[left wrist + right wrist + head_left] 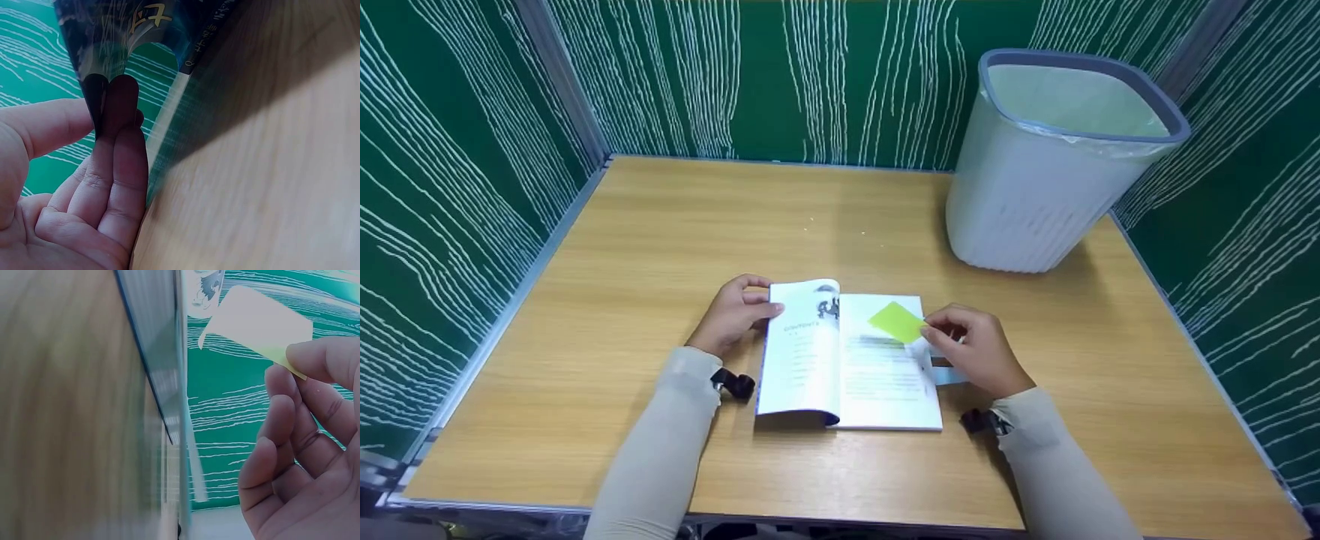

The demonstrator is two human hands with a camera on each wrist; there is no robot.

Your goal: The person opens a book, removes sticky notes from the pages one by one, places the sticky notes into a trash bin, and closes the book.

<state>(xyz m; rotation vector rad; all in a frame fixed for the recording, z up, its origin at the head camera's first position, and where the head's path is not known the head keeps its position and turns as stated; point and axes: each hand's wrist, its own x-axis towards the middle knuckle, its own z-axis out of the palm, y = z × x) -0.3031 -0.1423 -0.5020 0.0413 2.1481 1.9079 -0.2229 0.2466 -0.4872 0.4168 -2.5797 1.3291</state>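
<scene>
An open book [889,401] lies on the table, with a printed list on its left page and text on the right. My left hand [731,319] grips the outer edge of the raised left side, thumb on the page. Seen from the left wrist, its fingers lie behind the dark, glossy cover [126,34] with gold lettering. Between thumb and fingertips my right hand [979,352] pinches a corner of a yellow-green sticky note [896,322], which overlaps the upper right page in the head view. A pale blue strip [949,375] juts from the book's right edge, below that hand.
A light grey bin [1035,195] with a dark rim and a plastic liner stands at the back right of the wooden table [720,217]. Green panels [765,90] with white lines enclose the back and sides. A few tiny white specks dot the tabletop beyond the book.
</scene>
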